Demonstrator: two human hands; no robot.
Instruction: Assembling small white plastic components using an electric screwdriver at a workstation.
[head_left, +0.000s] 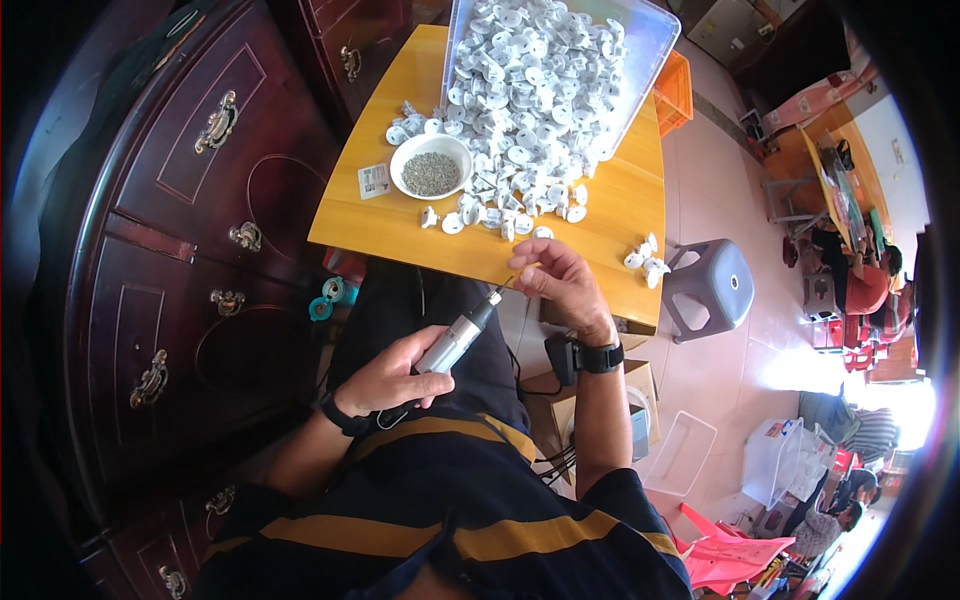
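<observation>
My left hand [392, 378] is wrapped round a silver-and-black electric screwdriver [452, 345], tilted up and to the right over my lap. At its bit, just off the table's front edge, my right hand [567, 287] has thumb and fingers drawn together in a pinch. Whatever sits between those fingertips is too small to name. Beyond them, white round plastic parts [530, 120] spill in a heap from a tipped clear bin [632, 95]. Small metal screws [431, 176] fill a white bowl [401, 156] beside the heap.
The yellow wooden table [365, 222] also bears a small label [373, 181] and a few white parts [648, 260] at its right edge. A grey stool [712, 287] stands to the right, and dark red drawers [185, 250] line the left. Other people [868, 290] sit far right.
</observation>
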